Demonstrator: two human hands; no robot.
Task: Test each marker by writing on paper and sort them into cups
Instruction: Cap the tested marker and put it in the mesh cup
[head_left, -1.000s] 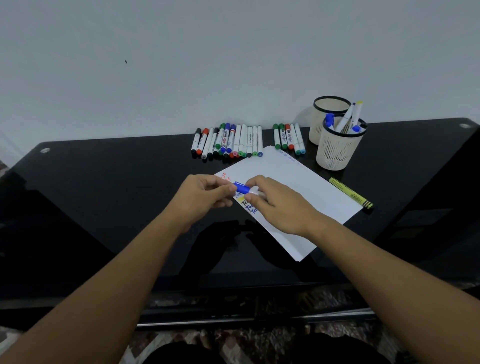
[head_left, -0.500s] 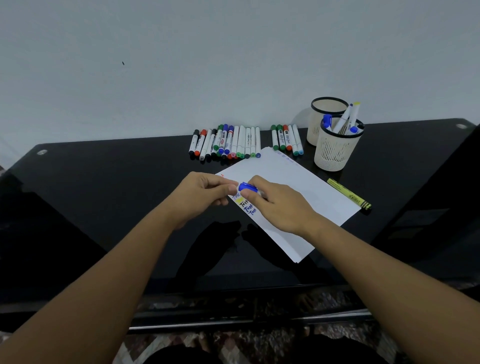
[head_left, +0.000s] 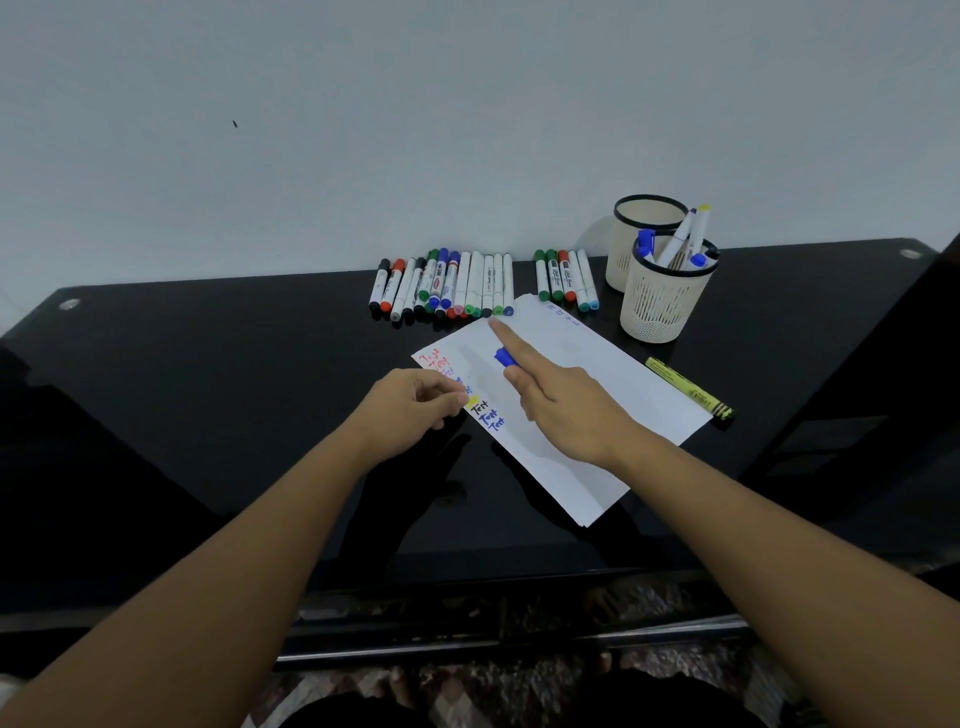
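My right hand (head_left: 566, 410) hovers over the white paper (head_left: 623, 384) and grips a blue-capped marker (head_left: 503, 357). Its index finger points straight out toward the long row of markers (head_left: 447, 286) by the wall. My left hand (head_left: 415, 402) has its fingers curled, with the tips at the paper's left edge beside the coloured "Test" scribbles (head_left: 488, 413). It holds nothing that I can see. The front mesh cup (head_left: 660, 312) holds several markers. Behind it, the back cup (head_left: 636, 228) shows no markers above its rim.
A smaller group of markers (head_left: 566, 280) lies between the long row and the cups. A yellow highlighter (head_left: 688, 388) lies on the black glossy table (head_left: 208, 389), right of the paper. A pale wall rises behind the table.
Both hands were together on the blue marker's cap end. Now they are apart: my right hand has carried the marker up and away, and my left hand stays at the paper's edge.
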